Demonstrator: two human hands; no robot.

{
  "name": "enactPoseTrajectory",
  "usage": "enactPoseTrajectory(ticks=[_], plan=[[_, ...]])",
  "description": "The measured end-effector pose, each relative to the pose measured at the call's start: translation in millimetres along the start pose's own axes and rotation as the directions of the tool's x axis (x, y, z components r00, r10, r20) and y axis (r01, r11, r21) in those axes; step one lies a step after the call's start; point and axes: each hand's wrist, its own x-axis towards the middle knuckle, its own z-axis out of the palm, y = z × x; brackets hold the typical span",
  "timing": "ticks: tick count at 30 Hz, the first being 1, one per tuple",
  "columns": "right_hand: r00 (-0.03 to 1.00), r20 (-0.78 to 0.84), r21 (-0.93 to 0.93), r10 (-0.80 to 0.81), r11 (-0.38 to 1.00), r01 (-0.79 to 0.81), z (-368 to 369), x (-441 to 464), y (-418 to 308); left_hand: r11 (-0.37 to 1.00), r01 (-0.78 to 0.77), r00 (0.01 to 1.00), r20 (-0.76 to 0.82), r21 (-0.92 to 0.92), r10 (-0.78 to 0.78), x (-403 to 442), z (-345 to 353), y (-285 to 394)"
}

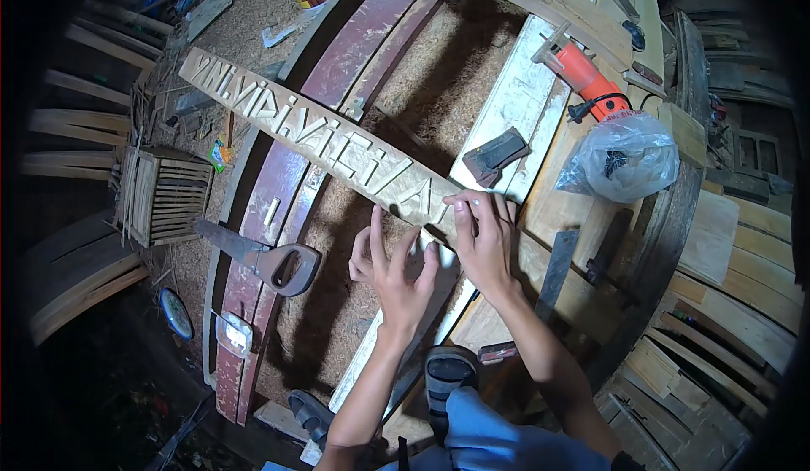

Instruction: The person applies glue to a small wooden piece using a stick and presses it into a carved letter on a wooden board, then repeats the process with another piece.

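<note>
A long wooden board (337, 152) with raised wooden letters lies diagonally across the planks. At its lower right end, my right hand (483, 239) rests with bent fingers pressed near the last letters; what they hold, if anything, is too small to make out. Just left of it, my left hand (395, 269) is turned up with the fingers spread, beside the board's lower edge. A small pale wood piece (428, 236) shows by my left fingertips; whether they touch it is unclear.
A handsaw (278, 260) lies left on the reddish plank (253, 302). To the right are an orange power tool (582, 75), a plastic bag (620, 159), a dark block (496, 156) and a metal strip (558, 273). A slatted wooden crate (160, 197) stands far left.
</note>
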Motion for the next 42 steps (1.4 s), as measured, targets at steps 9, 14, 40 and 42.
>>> enactPoseTrajectory(ticks=[9,14,40,42], plan=[[0.982,-0.187,0.011,0.013,1.0,-0.011,-15,1,-1,1.0,0.003,1.0,-0.013,-0.03,-0.003,3,-3,5],[0.97,-0.211,-0.181,-0.121,0.98,0.082,-28,-9,2,0.987,-0.018,0.999,-0.052,-0.162,0.009,7,0,9],[0.953,0.189,0.107,-0.239,0.969,0.222,-59,-44,-110,0.505,0.246,0.953,0.112,-0.827,-0.282,-24,-104,13],[0.911,0.264,0.152,-0.316,0.947,0.284,-59,-42,-124,0.476,0.224,0.953,0.088,-0.85,-0.29,-27,-119,6]])
